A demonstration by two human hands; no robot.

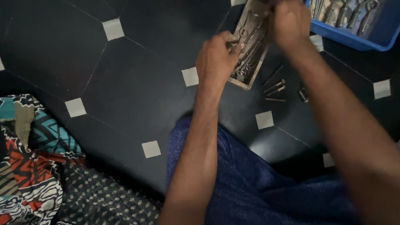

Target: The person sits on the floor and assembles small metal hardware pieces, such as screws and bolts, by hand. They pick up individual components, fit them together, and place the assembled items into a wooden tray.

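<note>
Hands of mine reach forward over a dark tiled floor with small white square insets. My left hand rests on the near left rim of a long, narrow metal tray that lies on the floor at the top middle of the view. Its fingers are curled and its fingertips touch the metal instruments heaped inside the tray; I cannot tell whether they actually grip one. My right hand is at the far right side of the same tray, closed into a loose fist over it. It is blurred, and I cannot tell what, if anything, it has hold of.

The tray is full of thin steel tools, some with ring handles like scissors or clamps, lying lengthwise and tangled together. Just beside the tray's right edge, on the bare floor, lie a few small loose metal pieces, thin rods set roughly side by side, and a short stubby metal cylinder a little further right.

At the top right corner of the view sits a blue plastic bin holding more ring-handled steel instruments. It lies near the tray but apart from it.

My legs, in dark blue speckled fabric, fill the bottom middle. At the bottom left lies a patterned cloth in red, teal, black and white.
</note>
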